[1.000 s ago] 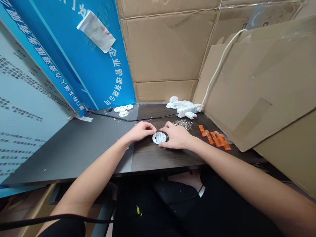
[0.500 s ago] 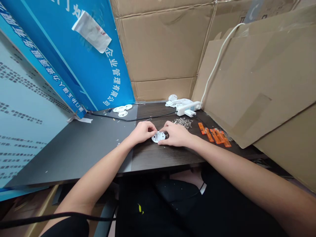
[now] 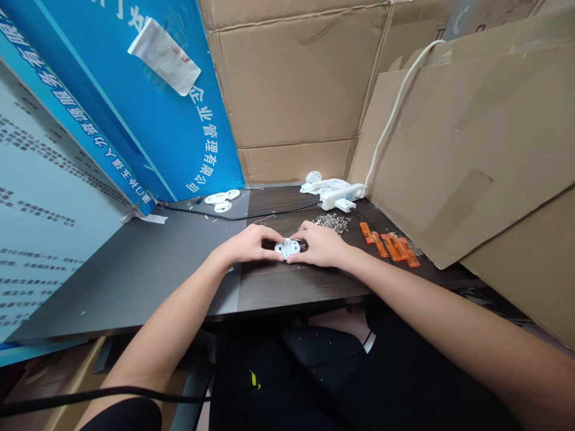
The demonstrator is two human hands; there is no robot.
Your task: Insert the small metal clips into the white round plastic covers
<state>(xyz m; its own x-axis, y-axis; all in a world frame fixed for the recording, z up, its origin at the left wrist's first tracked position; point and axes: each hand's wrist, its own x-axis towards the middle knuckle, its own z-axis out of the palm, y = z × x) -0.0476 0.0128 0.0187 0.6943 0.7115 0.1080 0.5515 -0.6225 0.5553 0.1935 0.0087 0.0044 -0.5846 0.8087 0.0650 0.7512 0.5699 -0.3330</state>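
Note:
A small round white plastic piece (image 3: pixel 287 248) with moulded slots lies low over the dark tabletop, gripped from both sides. My left hand (image 3: pixel 252 243) pinches its left edge, thumb at the near side and fingers at the far side. On the opposite edge, my right hand (image 3: pixel 320 244) holds it the same way, thumb near and fingers far. Just beyond my right hand sits a loose heap of small metal parts (image 3: pixel 333 223). Whatever lies under the round piece is hidden.
A white power strip (image 3: pixel 342 196) with a plugged-in white adapter (image 3: pixel 345 205) stands at the back. Round white plastic parts (image 3: pixel 221 199) lie back left, more (image 3: pixel 313 178) behind the strip. Orange pieces (image 3: pixel 395 247) lie at right. Cardboard (image 3: pixel 296 90) walls the back.
My left hand has shifted left and spread its grip, from fingertips at the piece's upper left to holding its left edge. My right hand stays about where it was.

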